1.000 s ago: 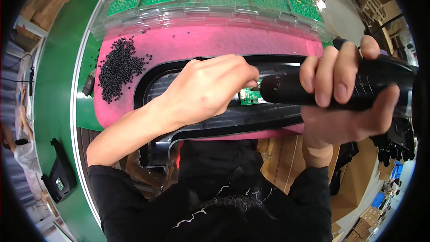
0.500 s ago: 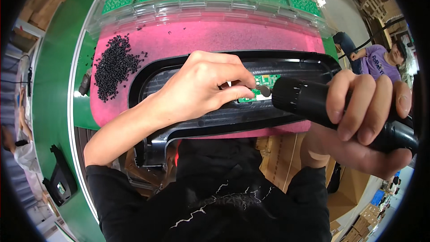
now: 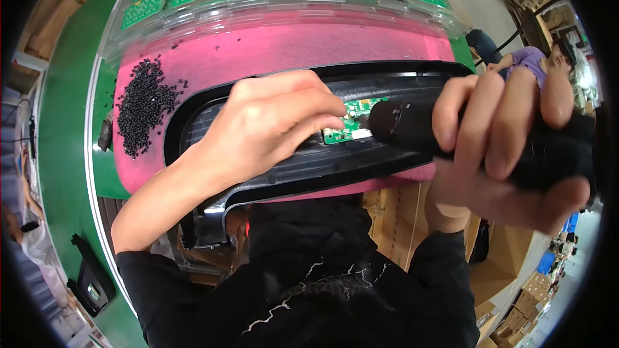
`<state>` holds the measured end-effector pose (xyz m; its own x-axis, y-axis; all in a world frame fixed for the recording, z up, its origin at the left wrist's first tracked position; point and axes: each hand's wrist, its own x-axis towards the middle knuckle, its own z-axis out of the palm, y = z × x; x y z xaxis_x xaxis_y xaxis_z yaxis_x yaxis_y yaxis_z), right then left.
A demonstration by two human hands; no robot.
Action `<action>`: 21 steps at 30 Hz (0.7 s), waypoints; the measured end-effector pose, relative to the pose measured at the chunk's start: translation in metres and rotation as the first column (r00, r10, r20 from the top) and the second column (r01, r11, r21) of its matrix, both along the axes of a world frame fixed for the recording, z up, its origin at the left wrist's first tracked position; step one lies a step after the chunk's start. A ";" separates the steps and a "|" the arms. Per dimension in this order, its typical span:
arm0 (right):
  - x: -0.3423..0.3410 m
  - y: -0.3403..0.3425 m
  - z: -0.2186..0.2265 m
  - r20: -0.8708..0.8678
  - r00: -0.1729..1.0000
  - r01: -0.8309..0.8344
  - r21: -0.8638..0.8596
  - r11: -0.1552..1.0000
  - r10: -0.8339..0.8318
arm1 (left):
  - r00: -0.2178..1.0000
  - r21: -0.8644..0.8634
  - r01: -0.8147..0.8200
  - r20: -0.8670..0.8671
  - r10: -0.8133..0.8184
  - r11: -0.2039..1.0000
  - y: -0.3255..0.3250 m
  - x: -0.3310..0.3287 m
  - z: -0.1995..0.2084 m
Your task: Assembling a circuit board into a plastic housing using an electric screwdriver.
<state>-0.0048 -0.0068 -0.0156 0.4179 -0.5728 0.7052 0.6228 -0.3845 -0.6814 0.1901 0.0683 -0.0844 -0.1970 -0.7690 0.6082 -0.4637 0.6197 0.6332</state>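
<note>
A long black plastic housing (image 3: 293,166) lies in front of me, with a small green circuit board (image 3: 335,136) inside it. My right hand (image 3: 496,132) is wrapped around a thick black electric screwdriver (image 3: 406,125), held nearly level. Its nose points left, over the right part of the board. From the left, my left hand (image 3: 274,119) reaches over the housing with thumb and index finger pinched at the board, close to the screwdriver's tip. Whatever is between those fingertips is hidden.
Under the housing lies a pink mat (image 3: 290,38) with a heap of small black screws (image 3: 145,106) at its left. Clear plastic trays (image 3: 245,9) of green boards stand behind. Another black part (image 3: 90,283) rests on the green table at left. A person (image 3: 532,61) sits far right.
The view has shifted, moving the scene slightly left and up. The screwdriver's nose and my left fingertips remain close together at the board. My right hand and the screwdriver are slightly blurred now.
</note>
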 end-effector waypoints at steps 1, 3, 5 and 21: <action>0.000 -0.002 0.000 -0.019 1.000 0.004 -0.001 1.000 -0.004 | 1.000 -0.008 -0.026 0.010 0.026 1.000 0.001 0.001 -0.001; 0.000 -0.006 -0.001 -0.057 0.998 0.010 -0.002 1.000 -0.010 | 0.999 -0.018 -0.049 0.016 0.049 0.999 0.003 0.004 -0.002; -0.005 -0.012 -0.002 -0.098 0.994 0.052 0.004 0.999 -0.052 | 0.971 0.064 -0.050 0.236 0.034 0.997 0.002 0.004 -0.003; -0.013 -0.029 -0.027 -0.257 0.945 0.220 0.045 0.974 -0.202 | 0.858 0.246 -0.141 0.513 -0.005 0.959 0.010 -0.001 -0.003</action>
<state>-0.0180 -0.0354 -0.0425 0.4388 -0.7124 0.5476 0.3396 -0.4327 -0.8351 0.1892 0.0785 -0.0870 -0.3603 -0.9089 0.2099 -0.7980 0.4169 0.4353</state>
